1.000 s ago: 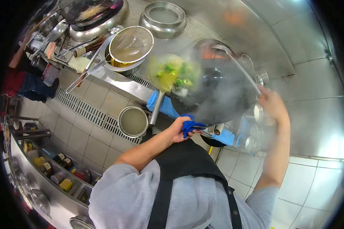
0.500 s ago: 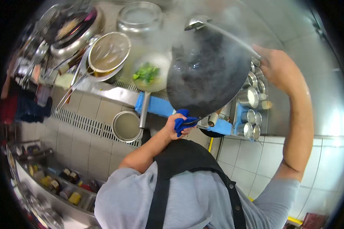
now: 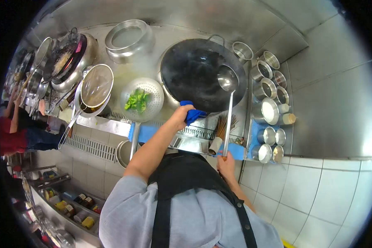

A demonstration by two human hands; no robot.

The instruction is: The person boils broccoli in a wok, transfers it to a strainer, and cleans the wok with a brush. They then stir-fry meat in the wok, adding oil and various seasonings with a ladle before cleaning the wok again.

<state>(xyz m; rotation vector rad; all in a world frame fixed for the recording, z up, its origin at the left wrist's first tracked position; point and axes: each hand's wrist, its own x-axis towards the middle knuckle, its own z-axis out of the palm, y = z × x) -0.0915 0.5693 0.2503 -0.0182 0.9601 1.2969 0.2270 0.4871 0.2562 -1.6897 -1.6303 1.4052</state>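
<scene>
A large black wok (image 3: 186, 78) sits level on the stove, its inside dark and shiny with faint steam around it. At its near edge, my left hand (image 3: 180, 117) is closed around a folded blue cloth (image 3: 191, 112), which covers the spot where it grips the wok. My right hand (image 3: 225, 165), low and close to my apron, is wrapped round the end of a long-handled ladle (image 3: 227, 79). The ladle's bowl hangs over the right part of the wok. Left of the wok, chopped green vegetables (image 3: 138, 100) lie in a perforated skimmer (image 3: 153, 106).
Several metal seasoning pots (image 3: 270, 111) stand along the right. A bamboo brush (image 3: 219, 136) lies at the stove's front. On the left are a mesh strainer (image 3: 96, 84) over a container, a round metal pot (image 3: 130, 39) and another wok (image 3: 62, 62). A person (image 3: 18, 128) stands far left.
The wok has come down from a raised, tilted position to rest level. My right hand has swung down toward my body, bringing the ladle's bowl from the far rim to the wok's right side.
</scene>
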